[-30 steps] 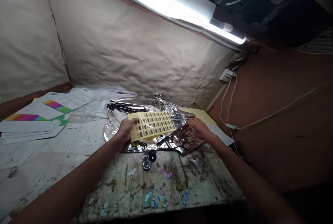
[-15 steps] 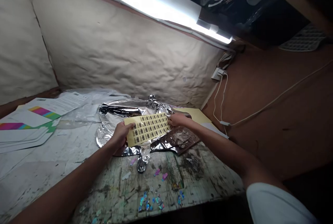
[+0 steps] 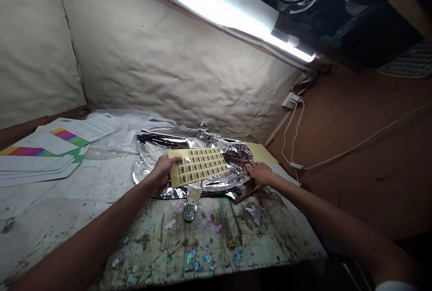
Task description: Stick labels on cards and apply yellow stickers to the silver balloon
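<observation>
A yellow sheet of small dark printed labels (image 3: pixel 199 166) lies on crumpled silver foil (image 3: pixel 232 156), tilted slightly across it. My left hand (image 3: pixel 164 169) grips the sheet's left edge, with the thumb on top. My right hand (image 3: pixel 259 173) rests on the foil to the right of the sheet, fingers apart from it and holding nothing. Beneath the foil's right side, a plain yellow sheet (image 3: pixel 259 152) sticks out.
A small metal fitting (image 3: pixel 189 213) and iridescent sequins (image 3: pixel 202 259) lie on the worn, paint-chipped table (image 3: pixel 60 192). Rainbow-striped papers (image 3: pixel 33 156) and a plastic bag (image 3: pixel 124 133) sit at the left. Padded wall surrounds the back; white cables (image 3: pixel 293 138) run along the right.
My right hand has let go of the sheet's right edge and moved right onto the foil. The sheet now lies lower on the foil, still in my left hand.
</observation>
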A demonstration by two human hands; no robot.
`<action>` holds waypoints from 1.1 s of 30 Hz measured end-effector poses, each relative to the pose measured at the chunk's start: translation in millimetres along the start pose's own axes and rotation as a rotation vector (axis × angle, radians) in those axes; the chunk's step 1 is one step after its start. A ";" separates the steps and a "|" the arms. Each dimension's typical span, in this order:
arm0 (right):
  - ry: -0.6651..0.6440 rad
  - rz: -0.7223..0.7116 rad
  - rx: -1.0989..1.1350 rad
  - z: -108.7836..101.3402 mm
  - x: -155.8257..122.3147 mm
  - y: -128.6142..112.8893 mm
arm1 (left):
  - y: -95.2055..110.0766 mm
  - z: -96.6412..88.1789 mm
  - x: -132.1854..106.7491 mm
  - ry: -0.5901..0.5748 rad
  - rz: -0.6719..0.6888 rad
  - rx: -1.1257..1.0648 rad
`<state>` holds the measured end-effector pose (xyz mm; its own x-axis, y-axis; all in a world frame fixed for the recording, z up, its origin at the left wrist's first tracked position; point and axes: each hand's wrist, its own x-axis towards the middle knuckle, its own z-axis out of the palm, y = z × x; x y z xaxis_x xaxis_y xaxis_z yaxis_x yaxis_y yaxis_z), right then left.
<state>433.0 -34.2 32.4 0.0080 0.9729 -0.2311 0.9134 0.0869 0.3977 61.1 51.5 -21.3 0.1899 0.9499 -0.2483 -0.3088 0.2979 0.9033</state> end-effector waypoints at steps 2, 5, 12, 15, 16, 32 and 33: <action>0.151 0.006 0.023 -0.5 -3.8 -10.7 | 1.2 0.8 -1.6 -0.011 -0.003 -0.008; 0.412 -0.013 0.276 -20.4 -1.6 -30.3 | 1.7 0.8 -3.0 -0.053 -0.032 -0.014; 0.629 -0.330 0.822 -79.0 34.7 -104.9 | 10.9 2.2 -11.2 -0.198 -0.020 -0.029; 0.474 -0.452 1.025 -91.7 62.3 -119.8 | 16.0 3.7 -14.6 -0.325 0.065 -0.095; 0.399 -0.487 1.102 -94.4 71.1 -121.6 | 16.7 3.8 -15.0 -0.358 0.079 -0.108; 0.985 -0.146 0.897 -101.4 76.8 -158.7 | 7.4 10.2 -17.8 -0.183 0.163 -0.033; 0.934 -0.166 0.921 -102.4 74.5 -165.2 | 5.4 11.9 -17.8 -0.153 0.170 -0.075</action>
<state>240.9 45.8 40.4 -0.0728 0.7776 0.6246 0.8198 0.4033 -0.4065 67.1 35.1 -7.8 0.2664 0.9633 -0.0335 -0.4161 0.1463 0.8975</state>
